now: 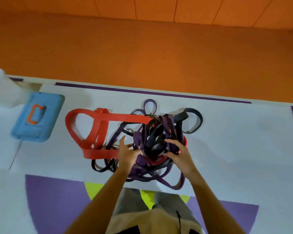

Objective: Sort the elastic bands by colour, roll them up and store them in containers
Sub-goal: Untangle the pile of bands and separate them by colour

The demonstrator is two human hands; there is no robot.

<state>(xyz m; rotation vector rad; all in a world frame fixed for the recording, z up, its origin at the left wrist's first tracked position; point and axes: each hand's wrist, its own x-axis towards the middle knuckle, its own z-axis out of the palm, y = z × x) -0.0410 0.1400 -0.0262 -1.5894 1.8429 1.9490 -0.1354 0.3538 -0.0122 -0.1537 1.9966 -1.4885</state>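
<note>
Three colours of elastic band lie knotted in one tangle (pixel 159 130) between and just beyond the hands; sorting, I judge, has barely begun; the left hand (pixel 128 152) is spread, fingertips touching purple loops (pixel 137 142); the right hand (pixel 178 153) curls its fingers round the tangle's edge; next, one colour must be teased free, likely the red band (pixel 125 117) trailing left of the left hand.

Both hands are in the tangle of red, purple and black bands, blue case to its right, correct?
No. The head view shows the blue case left of the tangle, not right. The left hand and right hand are both in it.
</note>
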